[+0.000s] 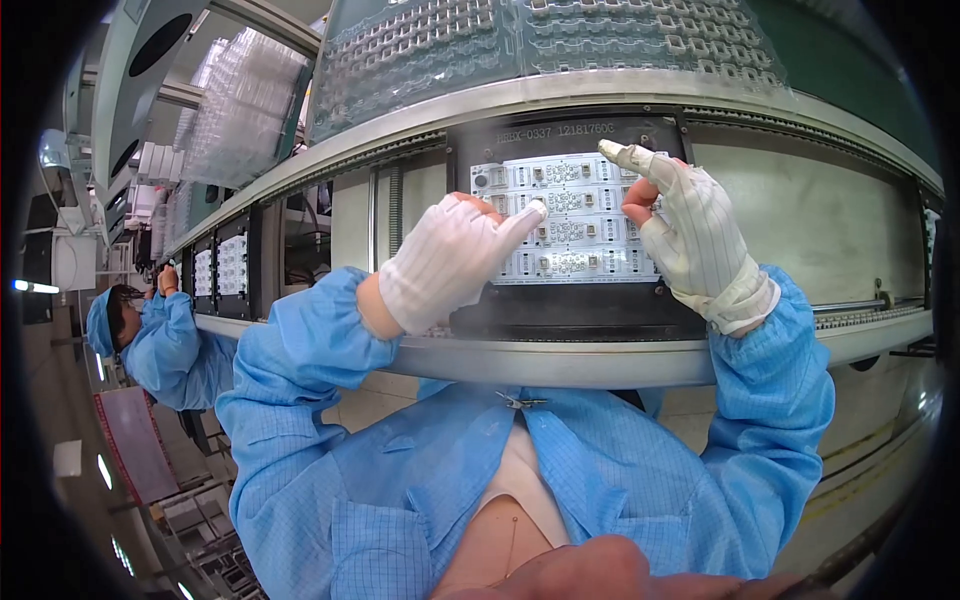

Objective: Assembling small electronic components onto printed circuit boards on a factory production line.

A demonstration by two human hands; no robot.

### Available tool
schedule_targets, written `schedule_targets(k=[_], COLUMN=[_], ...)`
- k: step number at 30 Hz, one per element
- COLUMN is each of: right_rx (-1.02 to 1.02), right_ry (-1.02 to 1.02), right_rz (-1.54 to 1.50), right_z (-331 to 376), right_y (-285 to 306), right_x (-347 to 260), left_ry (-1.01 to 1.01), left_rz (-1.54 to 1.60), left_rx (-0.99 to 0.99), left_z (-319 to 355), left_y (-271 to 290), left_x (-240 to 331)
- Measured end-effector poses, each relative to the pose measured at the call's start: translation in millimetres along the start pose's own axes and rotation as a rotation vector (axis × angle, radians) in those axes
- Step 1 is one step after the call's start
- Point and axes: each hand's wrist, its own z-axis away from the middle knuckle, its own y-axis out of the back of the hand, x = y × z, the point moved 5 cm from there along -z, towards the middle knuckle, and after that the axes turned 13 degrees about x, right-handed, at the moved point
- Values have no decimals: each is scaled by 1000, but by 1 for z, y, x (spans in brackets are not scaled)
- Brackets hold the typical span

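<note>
From the head camera, your left hand (447, 262) is loosely curled, holding nothing, its gloved forefinger tip resting on the left edge of the white circuit panel (570, 218). Your right hand (690, 235) is spread open above the panel's right end, empty. The panel lies in a black carrier (570, 305) on the conveyor rail (600, 360), long axis left to right, between both hands.

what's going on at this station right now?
A person in a blue smock and white fingerless gloves works on a white circuit board panel seated in a black carrier on the conveyor line. The left hand presses a finger on the panel's left part; the right hand touches its right edge, index finger raised. Clear component trays sit above. Another person works further down the line.
</note>
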Motion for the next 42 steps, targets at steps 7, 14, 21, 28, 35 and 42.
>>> schedule_targets(k=[7, 14, 21, 28, 35, 42], right_rx=[-15, -6, -1, 5, -65, 37], right_ry=[-32, -29, 24, 31, 44, -127], right_rz=[0, 6, 7, 36, 55, 8], right_z=[2, 2, 4, 7, -1, 14], right_y=[2, 1, 1, 0, -2, 15], right_x=[3, 4, -2, 0, 4, 37], left_ry=[154, 88, 65, 112, 118, 19], left_rz=[144, 155, 131, 199, 18, 34], left_rx=[-112, -160, 16, -112, -127, 24], left_z=[-15, -8, -10, -17, -26, -41], left_y=[-3, -3, -1, -9, -22, -61], left_x=[-14, -14, -8, -14, -9, 6])
